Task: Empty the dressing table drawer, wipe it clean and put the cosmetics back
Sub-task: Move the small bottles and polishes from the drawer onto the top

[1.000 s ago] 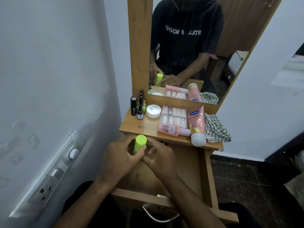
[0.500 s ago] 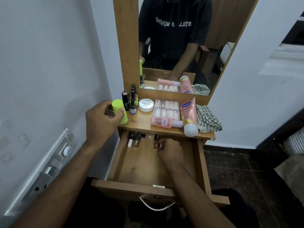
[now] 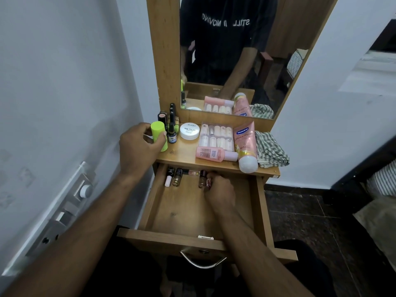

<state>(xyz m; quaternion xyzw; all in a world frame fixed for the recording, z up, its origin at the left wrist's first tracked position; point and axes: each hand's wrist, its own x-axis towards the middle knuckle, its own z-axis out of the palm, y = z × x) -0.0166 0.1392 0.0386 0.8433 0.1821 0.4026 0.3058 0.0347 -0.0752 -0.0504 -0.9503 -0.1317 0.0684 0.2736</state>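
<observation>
**Emptying drawer, two hands working at once**

Setting lime-green tube point(image 3: 159, 136) down upright at left edge of bench point(image 3: 182, 154), left hand point(image 3: 139, 146) wrapped round its body, thumb and fingers curled on it, just beside dark nail polish bottles point(image 3: 172, 133). Reaching right hand point(image 3: 219, 189) into open drawer point(image 3: 192, 211), fingers curled round something small and reddish at back; not resolving exactly what. Leaving small glass bottles point(image 3: 177, 179) lying at drawer's back edge, more of them tucked under bench lip.

Already sitting on bench: white nail polish remover tub point(image 3: 189, 131), clear box of press-on nails point(image 3: 216, 136), pink bottle point(image 3: 211, 154) lying flat, Vaseline tube point(image 3: 246, 146) cap toward front edge, checked cloth point(image 3: 271, 150) at right.

Judging handling: green tube light, rigid, smooth plastic, tall and tippy, so best gripping mid-body and seating base flat before letting go. Glass bottles small, hard, breakable, prone to rolling on drawer floor; pinching across body near cap likely safest, one or two at once. Vaseline tube hanging near edge, risking knock-off.
</observation>
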